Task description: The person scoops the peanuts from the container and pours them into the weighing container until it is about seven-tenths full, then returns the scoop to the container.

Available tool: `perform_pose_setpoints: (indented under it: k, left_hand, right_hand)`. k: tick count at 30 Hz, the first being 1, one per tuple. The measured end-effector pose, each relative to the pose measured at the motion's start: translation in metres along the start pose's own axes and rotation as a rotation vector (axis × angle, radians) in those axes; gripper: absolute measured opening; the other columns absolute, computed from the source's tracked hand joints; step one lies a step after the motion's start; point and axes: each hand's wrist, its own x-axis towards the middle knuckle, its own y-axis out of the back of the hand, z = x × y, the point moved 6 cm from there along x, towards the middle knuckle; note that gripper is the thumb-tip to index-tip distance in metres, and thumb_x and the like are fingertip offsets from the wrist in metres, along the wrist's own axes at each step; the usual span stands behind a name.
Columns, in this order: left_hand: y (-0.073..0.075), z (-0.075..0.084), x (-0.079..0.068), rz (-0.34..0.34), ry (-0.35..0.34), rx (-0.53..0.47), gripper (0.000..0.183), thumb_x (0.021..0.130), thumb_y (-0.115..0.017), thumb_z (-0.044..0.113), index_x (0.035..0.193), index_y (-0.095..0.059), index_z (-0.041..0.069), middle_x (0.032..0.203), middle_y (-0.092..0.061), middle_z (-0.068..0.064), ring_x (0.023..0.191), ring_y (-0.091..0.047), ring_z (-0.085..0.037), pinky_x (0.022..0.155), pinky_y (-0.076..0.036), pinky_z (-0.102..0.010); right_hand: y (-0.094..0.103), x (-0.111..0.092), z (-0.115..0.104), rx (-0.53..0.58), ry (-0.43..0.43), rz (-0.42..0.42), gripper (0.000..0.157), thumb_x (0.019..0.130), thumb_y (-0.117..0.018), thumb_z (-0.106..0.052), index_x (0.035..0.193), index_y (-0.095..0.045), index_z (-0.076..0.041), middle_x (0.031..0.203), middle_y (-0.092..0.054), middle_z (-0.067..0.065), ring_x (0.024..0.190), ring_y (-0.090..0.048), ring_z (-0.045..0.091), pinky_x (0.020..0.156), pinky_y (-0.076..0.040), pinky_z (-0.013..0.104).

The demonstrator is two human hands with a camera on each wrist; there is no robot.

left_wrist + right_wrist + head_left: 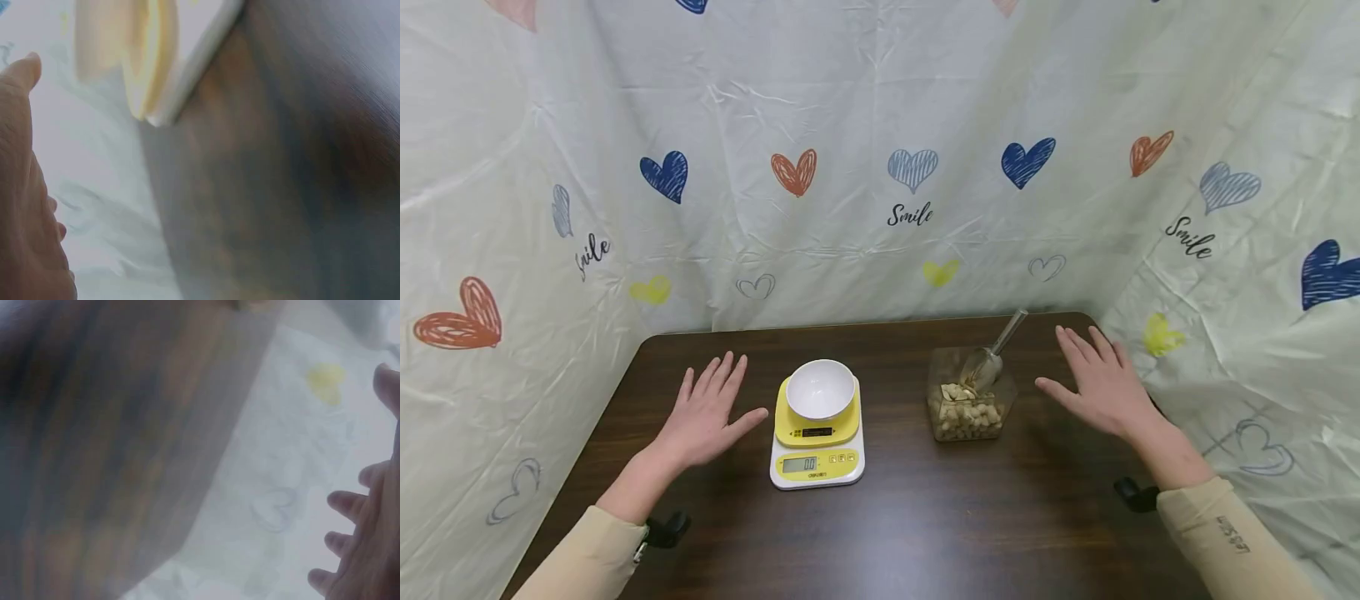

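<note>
A yellow and white kitchen scale (817,468) stands on the table, its display reading 0.0. On its platform sits a white bowl (821,389). To the right is a clear square container (935,375) partly filled with pale, chunky pieces (970,417). A scoop (983,367) leans in it, handle up to the right. My left hand (703,417) is held to the left of the scale, fingers straight and apart, touching nothing. Right of the container, my right hand (1101,383) is likewise spread and holds nothing. Both wrist views are blurred.
The dark wooden table (910,525) has rounded far corners. A white curtain (850,275) printed with hearts and "Smile" hangs behind it and along both sides. The right hand is close to the table's right edge.
</note>
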Motion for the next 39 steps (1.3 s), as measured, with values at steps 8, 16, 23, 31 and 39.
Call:
perform_pose_setpoints:
  k: [8, 16, 23, 31, 39]
  left_hand:
    - [0.034, 0.056, 0.010, 0.038, -0.142, 0.046, 0.093, 0.081, -0.038, 0.075, 0.151, -0.008, 0.020, 0.155, -0.004, -0.002, 0.140, -0.001, -0.023, 0.107, 0.000, -0.053]
    - [0.047, 0.116, 0.014, 0.021, -0.324, -0.038, 0.095, 0.082, -0.039, 0.073, 0.151, -0.008, 0.016, 0.155, -0.002, -0.002, 0.140, -0.004, -0.023, 0.109, -0.008, -0.048]
    - [0.048, 0.166, 0.024, -0.009, -0.402, -0.270, 0.097, 0.080, -0.049, 0.070, 0.151, -0.003, 0.023, 0.154, 0.000, 0.010, 0.140, -0.008, -0.014, 0.110, -0.014, -0.037]
    - [0.033, 0.212, 0.042, -0.020, -0.471, -0.380, 0.103, 0.076, -0.055, 0.069, 0.150, -0.001, 0.022, 0.154, -0.002, 0.010, 0.138, -0.011, -0.010, 0.107, -0.023, -0.036]
    - [0.006, 0.231, 0.065, -0.122, -0.336, -0.559, 0.104, 0.073, -0.059, 0.070, 0.148, 0.003, 0.032, 0.153, -0.006, 0.009, 0.138, -0.010, -0.013, 0.106, -0.024, -0.042]
  right_hand:
    - [0.030, 0.012, -0.018, 0.047, 0.042, 0.048, 0.087, 0.087, -0.049, -0.060, 0.151, -0.004, -0.020, 0.151, -0.019, 0.012, 0.139, -0.002, 0.034, 0.104, -0.001, 0.059]
    - [0.048, 0.024, -0.033, 0.053, 0.104, 0.077, 0.091, 0.085, -0.054, -0.059, 0.151, -0.003, -0.021, 0.154, -0.009, 0.006, 0.139, -0.004, 0.032, 0.101, -0.012, 0.062]
    - [0.064, 0.039, -0.055, 0.037, 0.236, 0.118, 0.092, 0.084, -0.061, -0.053, 0.151, -0.007, -0.021, 0.154, -0.010, 0.005, 0.139, -0.009, 0.032, 0.104, -0.018, 0.054]
    - [0.070, 0.052, -0.076, 0.037, 0.325, 0.059, 0.085, 0.085, -0.063, -0.046, 0.150, -0.017, -0.017, 0.153, -0.013, 0.007, 0.139, -0.006, 0.029, 0.103, -0.021, 0.053]
    - [0.065, 0.062, -0.091, -0.019, 0.390, 0.023, 0.073, 0.086, -0.064, -0.039, 0.146, -0.032, -0.014, 0.149, -0.026, 0.009, 0.137, -0.016, 0.031, 0.102, -0.025, 0.051]
